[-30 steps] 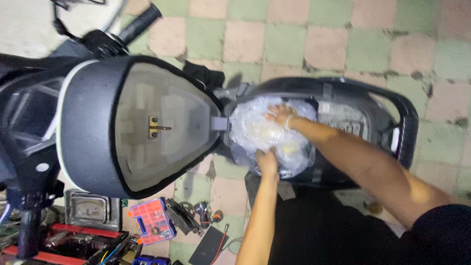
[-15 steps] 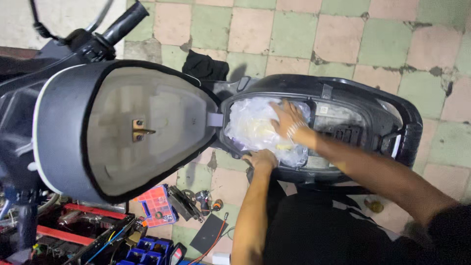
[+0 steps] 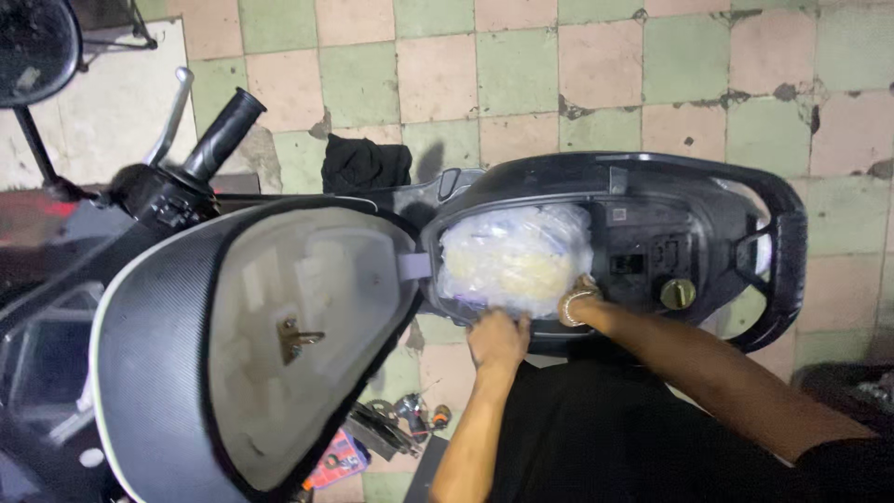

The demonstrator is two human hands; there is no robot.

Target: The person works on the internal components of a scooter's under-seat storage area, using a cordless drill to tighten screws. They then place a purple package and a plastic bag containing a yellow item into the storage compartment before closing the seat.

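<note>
A clear plastic bag [image 3: 517, 256] stuffed with pale yellowish material fills the open storage well [image 3: 643, 214] of a black scooter. My left hand [image 3: 498, 337] grips the bag's near edge at the well's rim. My right hand [image 3: 579, 298], a pale bangle on its wrist, is tucked down against the bag's near right side, with its fingers hidden. The raised seat [image 3: 251, 345] stands open to the left, underside up.
A brass fuel cap [image 3: 678, 293] sits right of the bag. The rear grab rail [image 3: 778, 251] curves around the tail. A handlebar grip [image 3: 222, 133] and mirror [image 3: 35, 47] lie at the upper left. A black cloth [image 3: 365, 164] and small tools [image 3: 391, 424] rest on the checkered floor.
My right hand has slid off the top of the bag down to its near right edge. My view has shifted, so the scooter sits lower and further right.
</note>
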